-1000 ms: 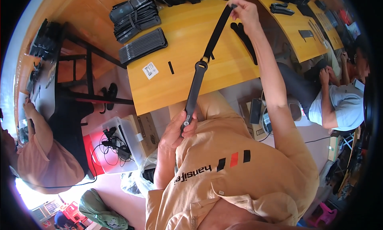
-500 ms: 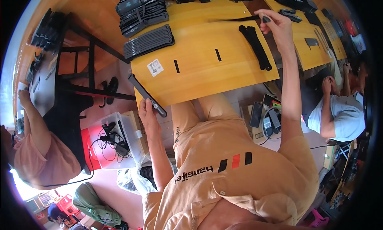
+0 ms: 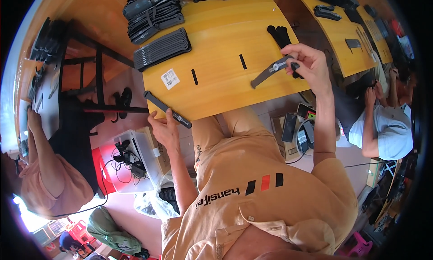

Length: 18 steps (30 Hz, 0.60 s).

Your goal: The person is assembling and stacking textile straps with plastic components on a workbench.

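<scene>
In my right hand [image 3: 311, 68], fingers closed, is a dark strap [image 3: 269, 73] with a pale printed mark; its free end slants down to the left above the table. A small black piece [image 3: 295, 66] shows at the fingertips; I cannot tell whether it belongs to the strap. My left hand [image 3: 165, 130] is at the table's near left corner with its fingers apart. Its thumb reaches a second dark strap [image 3: 164, 107], lying slanted across that corner. Behind my right hand, partly hidden, lie black straps [image 3: 278, 35].
On the yellow table [image 3: 216, 95] are a row of stacked dark straps [image 3: 163, 50], a banded bundle [image 3: 154, 20], a white label [image 3: 170, 79] and two short black strips [image 3: 243, 61]. A clear bin [image 3: 146, 170] of cables stands below left. People sit at both sides.
My right hand has come down and nearer, bringing the strap's printed face into view over the table. The fingers of my left hand have spread on the other strap.
</scene>
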{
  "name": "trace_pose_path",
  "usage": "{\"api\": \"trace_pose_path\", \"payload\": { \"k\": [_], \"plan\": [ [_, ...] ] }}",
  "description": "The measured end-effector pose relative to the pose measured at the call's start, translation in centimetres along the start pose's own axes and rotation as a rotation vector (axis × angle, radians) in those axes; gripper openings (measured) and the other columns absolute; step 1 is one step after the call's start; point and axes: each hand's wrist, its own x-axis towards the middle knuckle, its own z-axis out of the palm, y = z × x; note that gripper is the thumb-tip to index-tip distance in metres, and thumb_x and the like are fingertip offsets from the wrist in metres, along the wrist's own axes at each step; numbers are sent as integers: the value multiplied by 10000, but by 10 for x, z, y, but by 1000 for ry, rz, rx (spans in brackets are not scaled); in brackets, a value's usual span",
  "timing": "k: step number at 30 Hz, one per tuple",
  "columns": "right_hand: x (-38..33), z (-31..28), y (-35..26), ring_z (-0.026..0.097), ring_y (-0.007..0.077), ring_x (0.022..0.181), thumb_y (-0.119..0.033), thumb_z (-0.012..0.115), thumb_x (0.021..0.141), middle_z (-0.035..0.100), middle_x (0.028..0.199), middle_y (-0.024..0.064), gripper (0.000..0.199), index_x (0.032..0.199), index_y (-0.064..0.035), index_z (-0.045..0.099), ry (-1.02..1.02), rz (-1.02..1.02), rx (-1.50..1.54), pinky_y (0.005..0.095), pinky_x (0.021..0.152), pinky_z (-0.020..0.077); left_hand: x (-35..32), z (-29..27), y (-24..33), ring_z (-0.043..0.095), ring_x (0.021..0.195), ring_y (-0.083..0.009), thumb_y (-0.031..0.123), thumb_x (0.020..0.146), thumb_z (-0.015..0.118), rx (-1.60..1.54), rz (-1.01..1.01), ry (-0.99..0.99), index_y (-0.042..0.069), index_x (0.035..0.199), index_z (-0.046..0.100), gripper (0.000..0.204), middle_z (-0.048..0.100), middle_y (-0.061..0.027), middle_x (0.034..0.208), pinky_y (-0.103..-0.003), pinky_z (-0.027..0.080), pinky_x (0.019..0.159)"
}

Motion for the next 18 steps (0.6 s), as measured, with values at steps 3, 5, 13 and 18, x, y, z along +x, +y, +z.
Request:
{"api": "trace_pose_path", "payload": {
  "k": [3, 5, 13, 18],
  "plan": [
    [-2, 25, -10, 570, 81, 668, 87, 526, 798, 590, 733, 33, 223, 998, 30, 609, -84, 20, 24, 183, 605, 466, 0, -7, 28, 590, 705, -204, 216, 800, 639, -226, 87, -39, 6, 1165, 481, 449, 619, -107, 809, -343, 455, 659],
    [0, 45, -13, 573, 76, 688, 82, 537, 800, 595, 747, 39, 217, 998, 32, 608, -168, -20, 4, 181, 615, 467, 1, -10, 54, 555, 891, -172, 199, 787, 642, -458, 333, -227, 7, 1255, 447, 542, 603, -119, 958, -326, 436, 802],
    [10, 62, 34, 581, 59, 701, 34, 589, 813, 629, 793, 62, 203, 1016, 40, 604, -24, 42, 32, 177, 613, 473, 10, 1, 91, 488, 672, -47, 135, 819, 635, -690, 105, -1151, 16, 906, 604, 150, 568, 20, 744, -194, 388, 613],
    [-4, 56, 94, 579, 52, 674, 69, 559, 788, 633, 756, 28, 181, 952, 23, 620, 72, 410, 145, 167, 594, 464, 40, 20, 41, 485, 646, -52, 131, 826, 628, -531, 159, -1023, 1, 849, 605, 133, 548, 17, 675, -198, 390, 609]
  ]
}}
